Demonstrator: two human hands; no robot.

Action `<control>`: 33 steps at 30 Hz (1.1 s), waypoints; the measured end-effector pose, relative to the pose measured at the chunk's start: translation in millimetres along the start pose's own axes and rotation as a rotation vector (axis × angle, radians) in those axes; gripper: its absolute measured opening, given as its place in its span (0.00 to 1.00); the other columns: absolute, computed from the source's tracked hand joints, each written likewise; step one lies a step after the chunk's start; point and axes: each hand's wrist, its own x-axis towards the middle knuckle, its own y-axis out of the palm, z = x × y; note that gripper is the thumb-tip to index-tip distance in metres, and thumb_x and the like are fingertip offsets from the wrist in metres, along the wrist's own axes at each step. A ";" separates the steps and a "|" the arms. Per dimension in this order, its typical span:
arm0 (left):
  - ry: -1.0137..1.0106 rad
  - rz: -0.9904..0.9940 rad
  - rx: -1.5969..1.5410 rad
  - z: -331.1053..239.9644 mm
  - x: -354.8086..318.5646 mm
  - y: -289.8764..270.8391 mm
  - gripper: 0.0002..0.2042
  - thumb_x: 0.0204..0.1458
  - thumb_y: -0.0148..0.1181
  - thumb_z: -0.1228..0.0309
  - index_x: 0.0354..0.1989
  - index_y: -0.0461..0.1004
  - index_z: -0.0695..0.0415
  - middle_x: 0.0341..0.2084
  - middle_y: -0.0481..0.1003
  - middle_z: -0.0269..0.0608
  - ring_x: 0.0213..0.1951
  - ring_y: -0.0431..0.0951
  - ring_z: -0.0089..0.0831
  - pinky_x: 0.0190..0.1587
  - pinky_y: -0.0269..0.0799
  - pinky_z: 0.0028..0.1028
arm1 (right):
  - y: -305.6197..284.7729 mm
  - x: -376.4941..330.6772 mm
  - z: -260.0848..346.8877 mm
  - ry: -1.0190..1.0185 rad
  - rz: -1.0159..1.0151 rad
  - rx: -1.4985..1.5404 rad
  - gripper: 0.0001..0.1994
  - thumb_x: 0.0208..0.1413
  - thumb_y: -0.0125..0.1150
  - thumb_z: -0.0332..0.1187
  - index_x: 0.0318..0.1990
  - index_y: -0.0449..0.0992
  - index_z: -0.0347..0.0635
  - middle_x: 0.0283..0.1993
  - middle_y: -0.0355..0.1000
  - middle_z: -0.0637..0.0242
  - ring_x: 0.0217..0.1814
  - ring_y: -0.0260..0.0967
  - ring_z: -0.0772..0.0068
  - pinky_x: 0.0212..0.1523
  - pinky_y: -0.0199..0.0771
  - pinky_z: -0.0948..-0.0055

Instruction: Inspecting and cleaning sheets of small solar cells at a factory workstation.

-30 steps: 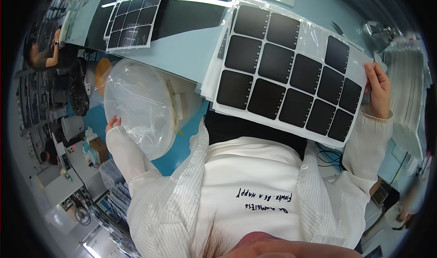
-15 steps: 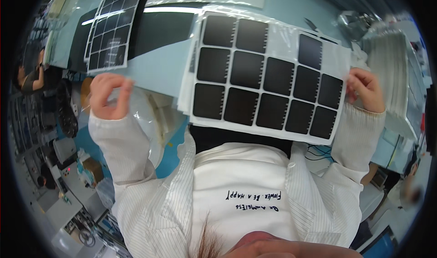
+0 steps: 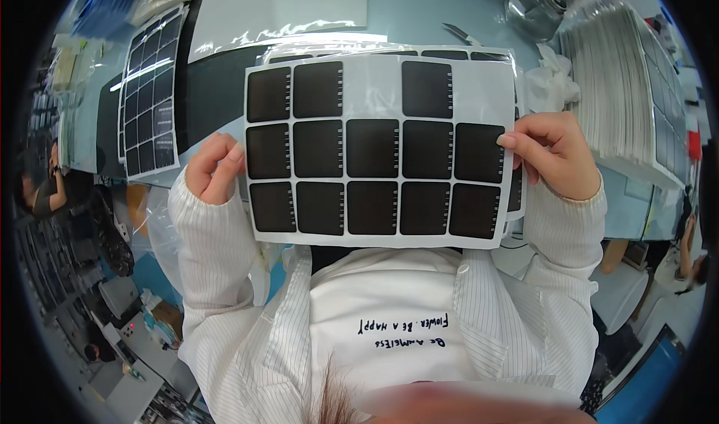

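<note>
Right hand (image 3: 553, 154) pinches white rectangular paper-like sheet with black squares (image 3: 374, 148); left hand (image 3: 213, 168) at opposite edge, pinch unclear. Likely light, bendy; hold side edges.

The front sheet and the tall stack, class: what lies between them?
In the head view, edges of the sheets behind, then a crumpled white wad lie between the front sheet and tall stack; nearer the person, the right hand too.
</note>
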 end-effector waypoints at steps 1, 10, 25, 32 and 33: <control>-0.067 0.038 -0.193 1.1 -1.6 -0.9 0.11 0.52 0.47 0.72 0.19 0.65 0.60 0.17 0.63 0.35 0.24 0.61 0.24 0.35 0.56 0.22 | -1.5 -0.6 0.7 0.007 0.048 0.049 0.10 0.52 0.57 0.31 0.24 0.74 0.34 0.16 0.66 0.70 0.11 0.56 0.86 0.12 0.53 0.86; -0.020 0.085 -0.236 -2.5 -2.0 -3.1 0.08 0.51 0.50 0.75 0.21 0.65 0.62 0.18 0.63 0.33 0.23 0.61 0.20 0.29 0.56 0.20 | -7.7 2.0 0.1 0.135 0.216 0.217 0.12 0.53 0.57 0.34 0.22 0.73 0.36 0.16 0.68 0.69 0.10 0.56 0.86 0.12 0.53 0.86; 0.141 0.099 -0.421 -3.6 -3.5 -14.4 0.11 0.49 0.51 0.75 0.15 0.64 0.61 0.15 0.65 0.35 0.20 0.61 0.23 0.26 0.56 0.22 | -27.9 -6.0 -3.2 0.001 0.316 0.372 0.10 0.50 0.58 0.31 0.21 0.74 0.34 0.16 0.70 0.65 0.10 0.59 0.84 0.11 0.54 0.86; 0.126 0.108 -0.430 -2.5 -2.8 -11.8 0.11 0.48 0.52 0.74 0.15 0.65 0.61 0.16 0.68 0.38 0.21 0.63 0.24 0.27 0.59 0.23 | -31.0 -5.3 -7.4 -0.104 0.375 0.368 0.10 0.49 0.58 0.30 0.20 0.74 0.35 0.15 0.70 0.66 0.10 0.60 0.84 0.11 0.55 0.85; 0.119 0.100 -0.438 -1.6 -2.6 -10.6 0.11 0.48 0.52 0.74 0.15 0.66 0.61 0.16 0.68 0.37 0.20 0.63 0.24 0.27 0.59 0.23 | -31.4 -5.3 -7.8 -0.103 0.374 0.369 0.10 0.49 0.58 0.30 0.20 0.74 0.35 0.15 0.70 0.66 0.10 0.60 0.84 0.11 0.55 0.85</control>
